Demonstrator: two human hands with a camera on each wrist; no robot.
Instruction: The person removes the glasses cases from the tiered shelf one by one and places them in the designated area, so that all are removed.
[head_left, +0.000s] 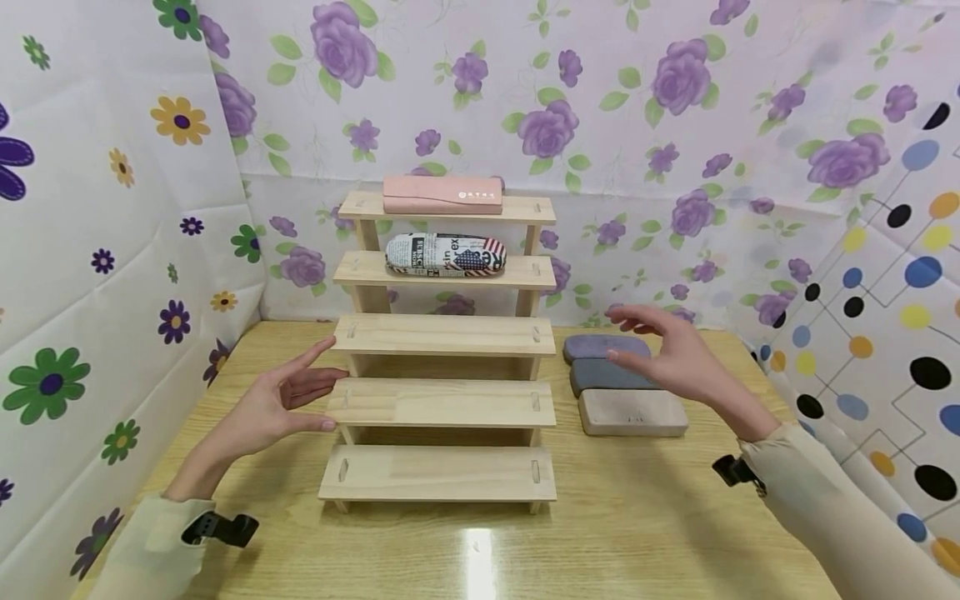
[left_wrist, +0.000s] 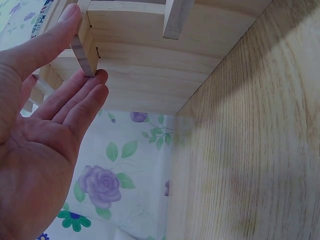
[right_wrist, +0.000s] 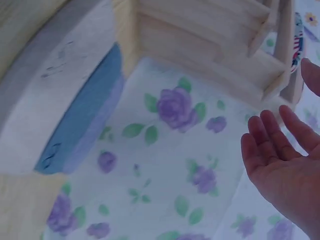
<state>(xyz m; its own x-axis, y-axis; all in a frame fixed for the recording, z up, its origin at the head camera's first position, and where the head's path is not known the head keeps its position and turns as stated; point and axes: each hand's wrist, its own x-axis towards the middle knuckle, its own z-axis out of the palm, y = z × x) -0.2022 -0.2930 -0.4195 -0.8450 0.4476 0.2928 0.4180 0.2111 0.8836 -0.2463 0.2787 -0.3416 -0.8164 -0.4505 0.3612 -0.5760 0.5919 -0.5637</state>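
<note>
A wooden five-step display stand (head_left: 442, 403) stands in the middle of the table. My left hand (head_left: 273, 408) is at its left side, thumb tip by the end of the second step from the bottom. In the left wrist view, the fairly straight fingers (left_wrist: 82, 102) reach the end of a board. On the stand's top step lies a pink glasses case (head_left: 442, 195); a newspaper-print glasses case (head_left: 446, 255) is one step below. My right hand (head_left: 675, 354), fingers loosely bent and holding nothing, hovers over a purple case (head_left: 600, 346), a blue-grey case (head_left: 607, 374) and a light grey case (head_left: 633, 413).
The wood-grain table (head_left: 630, 517) extends in front of the stand. A purple-flowered cloth (head_left: 480, 92) hangs behind it. A flower-print cloth (head_left: 135, 250) walls the left side, and a dotted cloth (head_left: 900, 350) the right. Both wrists wear black straps.
</note>
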